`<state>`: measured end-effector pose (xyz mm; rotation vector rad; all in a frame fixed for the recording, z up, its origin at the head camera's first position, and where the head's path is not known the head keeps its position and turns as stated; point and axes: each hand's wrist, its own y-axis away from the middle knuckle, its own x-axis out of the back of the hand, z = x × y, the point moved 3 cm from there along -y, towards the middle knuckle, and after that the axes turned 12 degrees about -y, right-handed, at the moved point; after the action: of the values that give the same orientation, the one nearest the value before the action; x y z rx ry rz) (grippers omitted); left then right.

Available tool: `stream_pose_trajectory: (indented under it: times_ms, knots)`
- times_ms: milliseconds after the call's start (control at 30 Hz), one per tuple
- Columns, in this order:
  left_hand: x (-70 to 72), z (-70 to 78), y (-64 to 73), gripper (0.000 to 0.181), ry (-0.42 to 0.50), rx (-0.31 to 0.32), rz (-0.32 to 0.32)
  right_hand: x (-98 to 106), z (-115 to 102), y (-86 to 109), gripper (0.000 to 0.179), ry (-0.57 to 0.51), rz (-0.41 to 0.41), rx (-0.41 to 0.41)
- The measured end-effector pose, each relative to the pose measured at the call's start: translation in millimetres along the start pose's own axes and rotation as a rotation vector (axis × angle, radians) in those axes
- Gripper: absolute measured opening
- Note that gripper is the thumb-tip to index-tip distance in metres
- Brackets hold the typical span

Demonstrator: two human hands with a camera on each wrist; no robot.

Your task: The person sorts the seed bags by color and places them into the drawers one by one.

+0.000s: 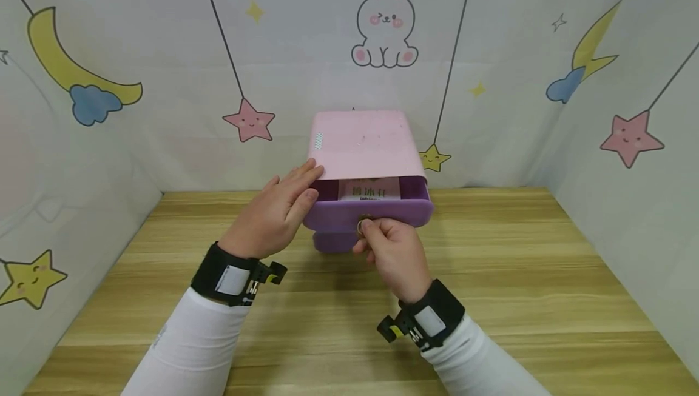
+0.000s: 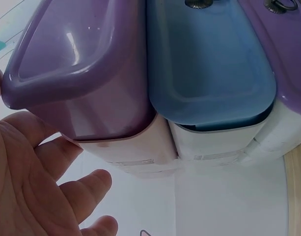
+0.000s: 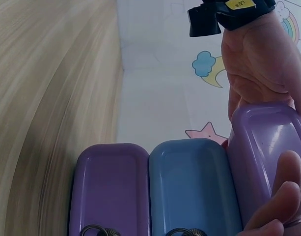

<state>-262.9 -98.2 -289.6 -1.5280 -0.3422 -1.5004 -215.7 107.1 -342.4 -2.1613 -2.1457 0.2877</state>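
A small drawer cabinet with a pale pink top [image 1: 360, 141] stands on the table, its purple top drawer [image 1: 333, 214] pulled partly out. Inside the drawer lies a pink-and-white packet [image 1: 377, 190] with printed green characters. My right hand [image 1: 398, 256] pinches the ring pull [image 1: 361, 226] at the drawer's front between thumb and fingers. The left hand [image 1: 273, 217] rests against the cabinet's left side with fingers extended; its thumb is by the drawer's edge. In the left wrist view, a blue drawer [image 2: 214, 69] and another purple drawer [image 2: 287, 54] sit below the pulled-out one.
The wood-grain tabletop [image 1: 524, 299] spreads around the cabinet. Behind it hangs a white cloth backdrop [image 1: 306, 38] printed with a rabbit, stars and moons, which also runs along both sides. Metal ring pulls [image 3: 184, 231] show on the lower drawers.
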Motion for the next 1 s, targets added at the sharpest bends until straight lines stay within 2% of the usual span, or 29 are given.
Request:
stream_pose_trajectory:
  times_ms: [567, 1000]
  knots:
    - [-2.1, -0.2, -0.3, 0.053, -0.002, 0.008, 0.003, 0.0, 2.5, -8.1, 0.034, -0.004, 0.015, -0.012]
    - [-3.3, -0.6, -0.1, 0.052, 0.019, 0.011, 0.004, -1.6, 3.0, -15.2, 0.037, -0.047, 0.040, -0.020]
